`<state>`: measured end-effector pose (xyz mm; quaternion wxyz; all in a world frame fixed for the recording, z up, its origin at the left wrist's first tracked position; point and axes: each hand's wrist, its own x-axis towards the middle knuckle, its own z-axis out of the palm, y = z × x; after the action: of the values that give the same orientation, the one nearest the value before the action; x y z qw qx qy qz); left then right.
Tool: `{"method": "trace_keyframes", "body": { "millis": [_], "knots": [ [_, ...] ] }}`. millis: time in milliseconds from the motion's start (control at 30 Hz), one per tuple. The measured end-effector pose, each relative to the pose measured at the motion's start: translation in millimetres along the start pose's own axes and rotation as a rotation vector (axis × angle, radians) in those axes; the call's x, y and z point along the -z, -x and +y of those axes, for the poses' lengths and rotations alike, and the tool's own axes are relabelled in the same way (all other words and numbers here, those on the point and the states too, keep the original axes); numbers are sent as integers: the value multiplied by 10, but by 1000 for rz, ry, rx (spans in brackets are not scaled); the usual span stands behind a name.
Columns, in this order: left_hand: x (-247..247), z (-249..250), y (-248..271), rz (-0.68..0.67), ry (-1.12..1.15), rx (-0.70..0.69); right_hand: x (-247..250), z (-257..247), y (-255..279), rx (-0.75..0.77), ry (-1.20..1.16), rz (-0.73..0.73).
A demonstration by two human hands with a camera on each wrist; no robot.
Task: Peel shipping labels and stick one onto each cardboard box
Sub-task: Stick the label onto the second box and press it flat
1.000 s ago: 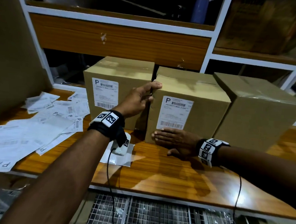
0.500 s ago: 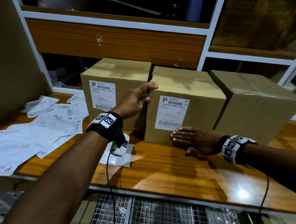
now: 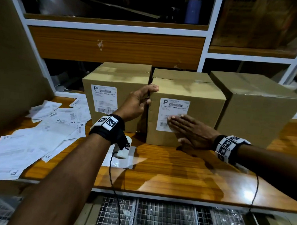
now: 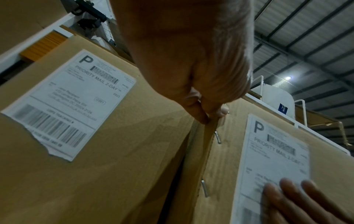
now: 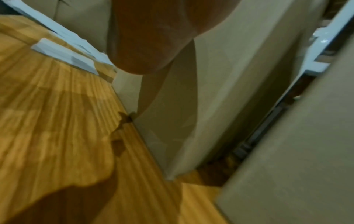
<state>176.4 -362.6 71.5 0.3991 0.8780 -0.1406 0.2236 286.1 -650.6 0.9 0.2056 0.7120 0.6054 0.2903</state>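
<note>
The left hand (image 3: 136, 103) is gripping the upper left front corner of the middle cardboard box (image 3: 202, 96). The right hand (image 3: 191, 130) is lying flat, fingers straight, pressing the lower part of the Priority Mail label (image 3: 175, 107) on that box's near face. Loose label sheets (image 3: 38, 133) are lying at the far left of the wooden table (image 3: 175, 171).

A wooden counter (image 3: 175, 169) stands before white-framed shelving (image 3: 204, 51). A blue cylinder (image 3: 192, 10) sits on an upper shelf. Wire mesh (image 3: 155, 217) lies below the counter's near edge.
</note>
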Motion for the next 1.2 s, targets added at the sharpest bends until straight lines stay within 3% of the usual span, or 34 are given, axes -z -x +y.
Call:
{"method": "trace_keyframes", "body": {
  "millis": [333, 433, 633, 867, 1200],
  "knots": [
    [1, -39, -21, -3, 19, -4, -260, -436, -451, 100, 125, -55],
    [29, -30, -22, -21, 31, 1, -147, -320, -472, 132, 168, -35],
    [88, -21, -44, -60, 83, 25, 126, 103, -528, 44, 149, 78],
    [116, -7, -67, -70, 138, 54, 309, 295, -472, -188, 51, 219],
    [-54, 68, -44, -8, 99, 8, 288, 225, 212, -822, -164, 315]
  ]
}}
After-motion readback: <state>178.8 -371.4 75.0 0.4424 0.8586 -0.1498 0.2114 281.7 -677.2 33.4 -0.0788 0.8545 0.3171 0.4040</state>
